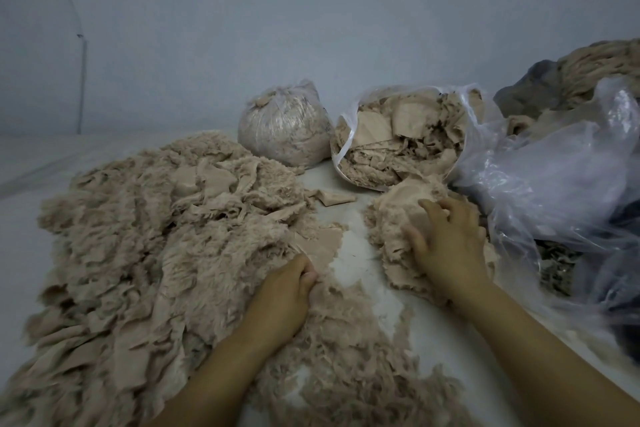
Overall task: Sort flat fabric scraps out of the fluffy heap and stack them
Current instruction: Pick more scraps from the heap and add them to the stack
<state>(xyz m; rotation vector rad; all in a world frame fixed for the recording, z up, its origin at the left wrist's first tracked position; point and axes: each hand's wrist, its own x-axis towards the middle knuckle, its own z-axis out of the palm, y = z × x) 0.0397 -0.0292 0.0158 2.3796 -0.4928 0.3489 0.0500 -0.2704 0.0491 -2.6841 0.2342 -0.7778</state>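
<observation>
A wide heap of beige fluffy fabric (145,236) covers the left half of the white surface. At its right edge my left hand (284,291) pinches the corner of a flat beige scrap (323,246) that lies partly under the fluff. To the right sits a small stack of flat scraps (398,215). My right hand (446,239) lies on top of that stack with spread fingers pressing it down. Loose fluff (346,357) is strewn between my forearms.
A tied plastic bag of fluff (284,125) and an open bag of beige scraps (398,135) stand at the back. Crumpled clear plastic (554,177) lies at the right, with more fabric (595,66) behind it. One loose flat scrap (334,198) lies mid-surface. A wall stands behind.
</observation>
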